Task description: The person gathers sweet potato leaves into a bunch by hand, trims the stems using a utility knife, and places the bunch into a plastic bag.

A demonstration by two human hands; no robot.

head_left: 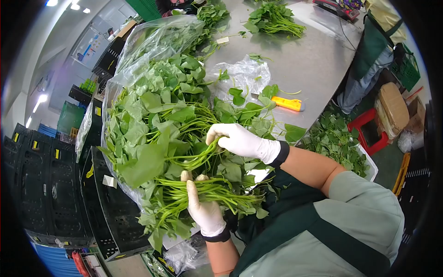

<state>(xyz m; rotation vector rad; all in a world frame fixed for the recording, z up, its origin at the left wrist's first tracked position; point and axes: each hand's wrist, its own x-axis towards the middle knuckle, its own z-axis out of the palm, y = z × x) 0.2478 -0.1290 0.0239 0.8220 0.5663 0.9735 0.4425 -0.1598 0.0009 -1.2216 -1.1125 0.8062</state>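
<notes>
A big heap of leafy green stalks [157,115] lies on the steel table [314,60], partly inside a clear plastic bag [152,41]. My left hand [203,207], in a white glove, grips a bundle of green stems [221,191] near the table's front edge. Just above it, my right hand [242,141], also gloved in white, is closed around a few stems [196,159] that it draws from the heap.
A yellow utility knife [288,103] lies on the table beside a crumpled plastic bag [240,76]. Another bunch of greens [274,18] lies at the far end, near a second person [374,51]. Black crates [50,184] stand at left. A white bin of leaves [339,143] and a red stool [369,129] are at right.
</notes>
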